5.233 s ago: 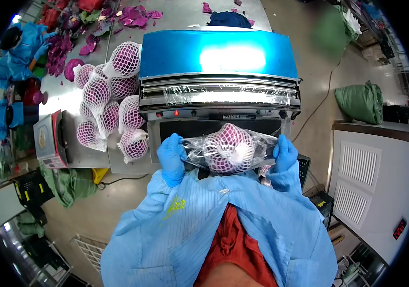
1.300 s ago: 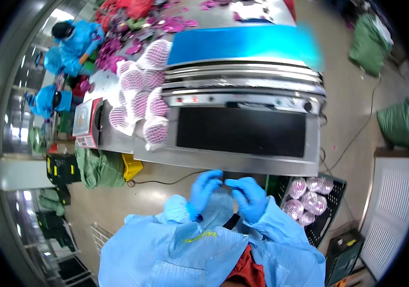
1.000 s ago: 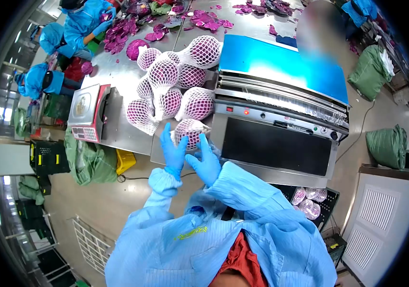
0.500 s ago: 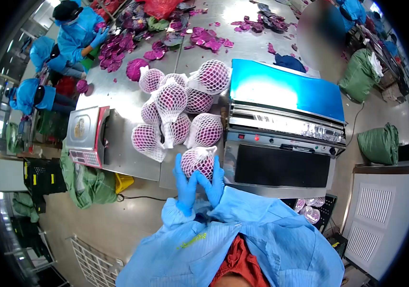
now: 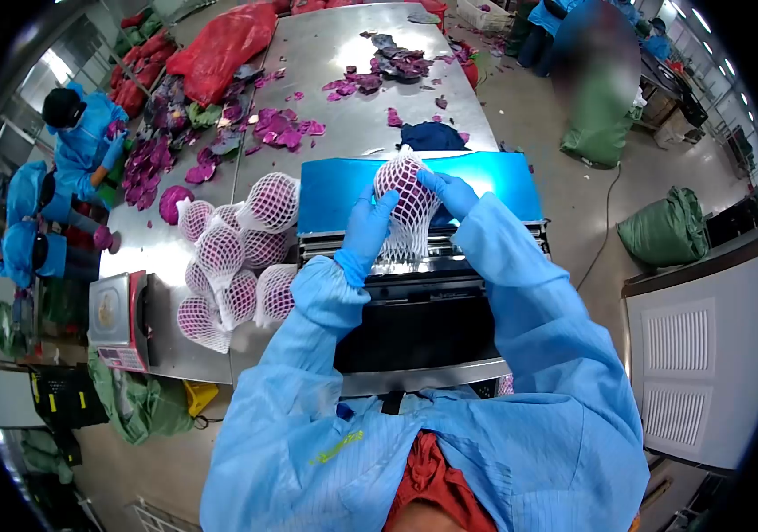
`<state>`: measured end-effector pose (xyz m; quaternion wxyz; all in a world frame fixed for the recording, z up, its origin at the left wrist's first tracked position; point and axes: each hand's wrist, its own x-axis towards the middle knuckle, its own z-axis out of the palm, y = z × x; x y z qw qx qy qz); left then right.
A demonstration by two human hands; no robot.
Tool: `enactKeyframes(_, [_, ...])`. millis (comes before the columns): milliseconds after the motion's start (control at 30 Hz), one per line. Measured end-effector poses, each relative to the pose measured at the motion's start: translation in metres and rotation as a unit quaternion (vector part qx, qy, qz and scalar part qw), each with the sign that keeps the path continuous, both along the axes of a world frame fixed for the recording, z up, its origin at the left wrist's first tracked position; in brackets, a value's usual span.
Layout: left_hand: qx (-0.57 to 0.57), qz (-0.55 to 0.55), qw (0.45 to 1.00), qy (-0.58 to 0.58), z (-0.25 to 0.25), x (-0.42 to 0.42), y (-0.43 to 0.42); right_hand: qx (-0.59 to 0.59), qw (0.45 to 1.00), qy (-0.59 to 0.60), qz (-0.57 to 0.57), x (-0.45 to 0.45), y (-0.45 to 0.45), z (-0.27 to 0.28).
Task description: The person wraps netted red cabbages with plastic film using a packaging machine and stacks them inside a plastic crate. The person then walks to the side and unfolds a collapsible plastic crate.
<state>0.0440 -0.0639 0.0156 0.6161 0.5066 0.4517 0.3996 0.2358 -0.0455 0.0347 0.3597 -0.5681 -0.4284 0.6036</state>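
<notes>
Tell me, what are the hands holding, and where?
A purple cabbage in a white net: the left hand holds its left side, the right hand its upper right.

The left hand [image 5: 367,229] and right hand [image 5: 453,193] hold a netted cabbage [image 5: 404,189].

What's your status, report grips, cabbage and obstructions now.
Left grip, right grip: both on cabbage. Cabbage netted, held over wrapper. Nothing visibly in the way.

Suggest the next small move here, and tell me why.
Perhaps ease the netted cabbage down toward the metal bars near the blue cover: the left hand and right hand hold it from either side, its loose netting hanging over those bars.
</notes>
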Motion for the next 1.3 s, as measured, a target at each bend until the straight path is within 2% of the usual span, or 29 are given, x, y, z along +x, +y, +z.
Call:
enactKeyframes(33, [-0.02,-0.007,0.999,0.029,-0.006,0.009,0.006,-0.061,0.997,-0.039,0.021,0.013,0.006,-0.002])
enactKeyframes(133, [-0.064,0.007,0.998,0.024,-0.013,0.01,0.01,-0.078,0.984,-0.134,0.086,0.039,0.011,-0.004])
enactKeyframes(167, [-0.069,0.027,0.997,-0.009,-0.015,0.007,0.008,-0.076,0.988,-0.098,0.088,0.044,0.008,-0.006])
enactKeyframes(200, [-0.078,-0.006,0.997,0.002,-0.01,0.0,0.006,-0.052,0.987,-0.125,0.092,0.049,0.003,-0.011])
enactKeyframes(267, [-0.067,0.065,0.996,0.006,-0.004,-0.009,-0.008,0.006,0.979,-0.182,0.096,0.059,0.0,-0.018])
enactKeyframes(300, [-0.038,0.079,0.996,0.03,-0.004,-0.017,-0.014,0.051,0.972,-0.192,0.126,0.069,-0.013,-0.002])
enactKeyframes(333, [-0.013,0.09,0.994,0.052,-0.005,-0.027,-0.022,0.087,0.968,-0.211,0.104,0.08,-0.025,0.001])
enactKeyframes(400, [-0.026,0.071,0.981,0.179,0.01,-0.047,-0.046,0.048,0.926,-0.333,0.171,0.118,-0.038,0.01])
enactKeyframes(467, [-0.072,0.056,0.965,0.246,-0.002,-0.071,-0.063,-0.069,0.85,-0.466,0.237,0.13,-0.066,0.069])
enactKeyframes(567, [-0.012,-0.01,0.886,0.463,-0.023,-0.095,-0.075,-0.068,0.76,-0.573,0.299,0.17,-0.078,0.03])
enactKeyframes(667, [-0.029,0.001,0.909,0.416,-0.017,-0.082,-0.076,-0.146,0.863,-0.431,0.22,0.181,-0.09,0.0])
enactKeyframes(700, [-0.126,0.027,0.922,0.366,0.011,-0.061,-0.076,-0.198,0.878,-0.398,0.18,0.176,-0.088,0.004])
enactKeyframes(800, [-0.242,-0.036,0.932,0.268,0.008,-0.062,-0.052,-0.297,0.938,-0.178,0.006,0.168,-0.086,-0.01])
enactKeyframes(900, [-0.26,-0.006,0.937,0.232,0.002,-0.059,-0.044,-0.26,0.938,-0.203,0.108,0.161,-0.083,-0.026])
enactKeyframes(967, [-0.261,0.002,0.939,0.224,-0.001,-0.056,-0.04,-0.206,0.954,-0.168,0.141,0.18,-0.079,-0.099])
enactKeyframes(1000, [-0.262,0.005,0.94,0.219,-0.004,-0.056,-0.038,-0.179,0.96,-0.149,0.156,0.172,-0.078,-0.104])
enactKeyframes(1033, [-0.263,0.01,0.941,0.213,-0.009,-0.057,-0.036,-0.167,0.96,-0.156,0.164,0.167,-0.076,-0.107])
enactKeyframes(1067, [-0.264,0.015,0.942,0.208,-0.01,-0.058,-0.035,-0.256,0.959,-0.09,0.074,0.168,-0.076,-0.109])
enactKeyframes(1133, [-0.291,0.016,0.945,0.147,-0.009,-0.066,-0.037,-0.39,0.904,0.036,-0.17,0.123,-0.08,-0.027])
enactKeyframes(1200, [-0.334,0.01,0.941,0.061,-0.008,-0.08,-0.043,-0.341,0.935,0.014,-0.098,0.128,-0.086,-0.02])
enactKeyframes(1233, [-0.298,-0.016,0.953,0.05,-0.003,-0.087,-0.054,-0.343,0.933,0.009,-0.111,0.122,-0.094,-0.001])
enactKeyframes(1300, [-0.277,-0.037,0.96,0.004,0.01,-0.099,-0.07,-0.251,0.966,-0.032,-0.045,0.125,-0.105,0.03])
